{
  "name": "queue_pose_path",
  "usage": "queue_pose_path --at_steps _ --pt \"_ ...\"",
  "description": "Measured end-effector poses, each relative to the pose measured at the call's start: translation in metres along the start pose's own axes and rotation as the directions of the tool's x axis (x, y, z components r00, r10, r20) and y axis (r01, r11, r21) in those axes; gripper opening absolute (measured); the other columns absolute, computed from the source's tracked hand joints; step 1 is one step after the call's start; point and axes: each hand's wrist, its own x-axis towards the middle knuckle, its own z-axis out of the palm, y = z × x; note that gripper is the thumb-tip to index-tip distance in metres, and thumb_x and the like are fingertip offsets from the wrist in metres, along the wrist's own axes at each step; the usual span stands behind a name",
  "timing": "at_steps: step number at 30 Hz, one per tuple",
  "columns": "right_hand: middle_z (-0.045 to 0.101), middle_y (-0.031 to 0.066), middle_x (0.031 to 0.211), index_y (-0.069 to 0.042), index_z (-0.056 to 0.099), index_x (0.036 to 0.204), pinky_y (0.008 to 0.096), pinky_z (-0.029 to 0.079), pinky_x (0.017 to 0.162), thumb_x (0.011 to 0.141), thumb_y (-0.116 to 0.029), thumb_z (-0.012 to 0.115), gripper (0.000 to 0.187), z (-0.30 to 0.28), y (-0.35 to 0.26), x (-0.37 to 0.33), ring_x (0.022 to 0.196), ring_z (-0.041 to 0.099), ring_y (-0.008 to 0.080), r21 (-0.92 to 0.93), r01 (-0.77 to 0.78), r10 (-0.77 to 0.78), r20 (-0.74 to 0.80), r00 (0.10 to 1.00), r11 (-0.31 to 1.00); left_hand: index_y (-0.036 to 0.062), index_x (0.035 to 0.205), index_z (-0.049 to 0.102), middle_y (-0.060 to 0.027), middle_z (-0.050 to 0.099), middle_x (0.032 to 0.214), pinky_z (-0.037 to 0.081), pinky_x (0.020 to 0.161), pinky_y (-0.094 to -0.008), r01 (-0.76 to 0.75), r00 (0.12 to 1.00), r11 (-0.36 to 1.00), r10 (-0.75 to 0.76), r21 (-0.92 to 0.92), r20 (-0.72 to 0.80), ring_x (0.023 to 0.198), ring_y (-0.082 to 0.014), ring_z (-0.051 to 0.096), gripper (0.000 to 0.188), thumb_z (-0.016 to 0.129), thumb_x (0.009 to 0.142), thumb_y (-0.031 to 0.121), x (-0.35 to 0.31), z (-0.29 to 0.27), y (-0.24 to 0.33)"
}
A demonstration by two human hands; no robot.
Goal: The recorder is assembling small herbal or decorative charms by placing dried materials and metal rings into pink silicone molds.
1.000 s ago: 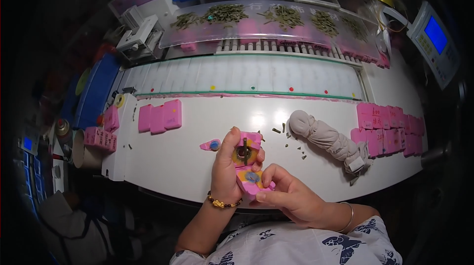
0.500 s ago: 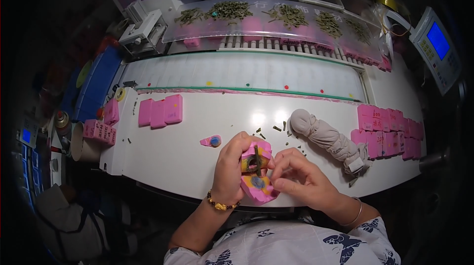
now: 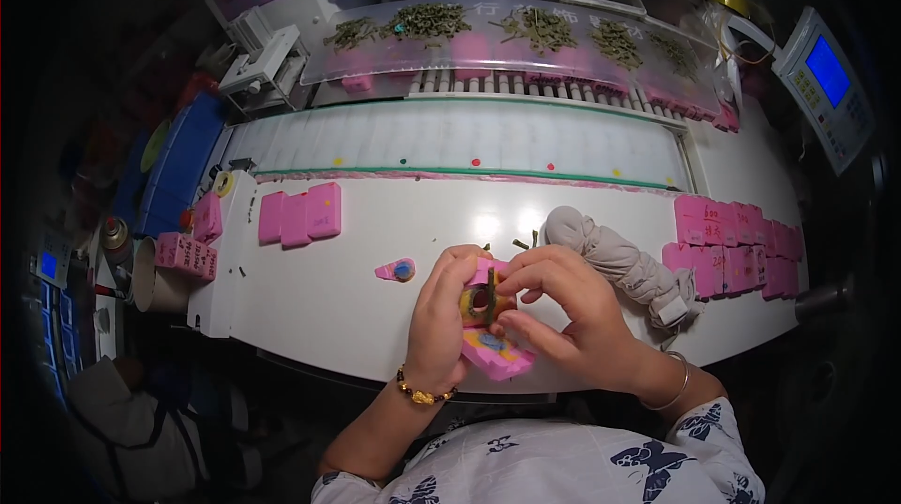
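My left hand [image 3: 438, 321] is closed round a pink rubber mold [image 3: 496, 362] that lies spread open, its inside stained yellow and blue-grey. A dark green wax stick [image 3: 491, 296] stands across the upper half, beside a round hole. My right hand [image 3: 582, 321] comes from the right, index finger and thumb curled at the mold's right edge by the stick; their exact contact is hard to see. On the table to the left lies a small pink mold insert [image 3: 402, 270] with a blue round part.
Several pink mold blocks stand at left [image 3: 298, 218] and right [image 3: 721, 246]. A twisted grey cloth bundle [image 3: 615, 260] lies right of my hands, near green wax scraps [image 3: 526, 242]. Beyond runs a white conveyor belt [image 3: 450, 133] under a clear shelf [image 3: 516, 44] with green wax heaps.
My right hand has moved up and left, closer to the wax stick in the mold. The belt's coloured dots have shifted to the left.
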Motion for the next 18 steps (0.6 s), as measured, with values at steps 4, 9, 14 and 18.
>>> queue_pose_path --at_steps 4,9,14,18 --pt "0.057 0.0126 0.108 -0.004 0.057 0.103 0.0376 0.047 0.081 0.075 -0.008 0.072 0.031 0.004 -0.002 0.001 0.096 0.056 0.0298 -0.170 0.089 -0.085 0.033 0.996 0.982 0.0062 0.112 0.044 -0.0095 0.058 0.088 0.050 0.057 -0.0261 -0.010 0.999 1.000 0.010 0.015 -0.042 0.070 -0.0161 0.061 0.024 0.039 0.098 0.025 0.000 0.005 0.003" --pt "0.056 0.0129 0.109 -0.004 0.054 0.104 0.0387 0.047 0.082 0.076 -0.008 0.071 0.034 0.010 -0.002 -0.001 0.096 0.056 0.0307 -0.227 0.129 -0.123 0.040 0.992 0.965 0.0066 0.113 0.043 -0.0108 0.058 0.088 0.051 0.061 -0.0271 -0.032 0.999 0.999 0.032 0.025 -0.022 0.071 -0.0169 0.062 0.023 0.034 0.095 0.018 -0.001 0.002 0.001" --pt "0.056 0.0140 0.108 -0.003 0.053 0.104 0.0386 0.047 0.080 0.076 -0.007 0.071 0.033 0.012 0.001 -0.004 0.095 0.056 0.0314 -0.278 0.151 -0.144 0.045 0.989 0.949 0.0057 0.113 0.043 -0.0115 0.057 0.093 0.052 0.063 -0.0279 -0.036 0.998 0.999 0.037 0.024 -0.053 0.074 -0.0176 0.062 0.023 0.033 0.095 0.015 -0.001 0.001 -0.002" --pt "0.057 0.0152 0.110 -0.002 0.053 0.104 0.0384 0.048 0.079 0.076 -0.007 0.069 0.033 0.012 0.004 -0.005 0.096 0.056 0.0318 -0.270 0.154 -0.138 0.076 0.988 0.950 0.0050 0.111 0.043 -0.0100 0.053 0.100 0.051 0.071 -0.0275 -0.054 0.996 0.998 0.057 0.034 -0.070 0.085 -0.0154 0.058 0.021 0.033 0.093 0.011 -0.001 -0.001 -0.005"
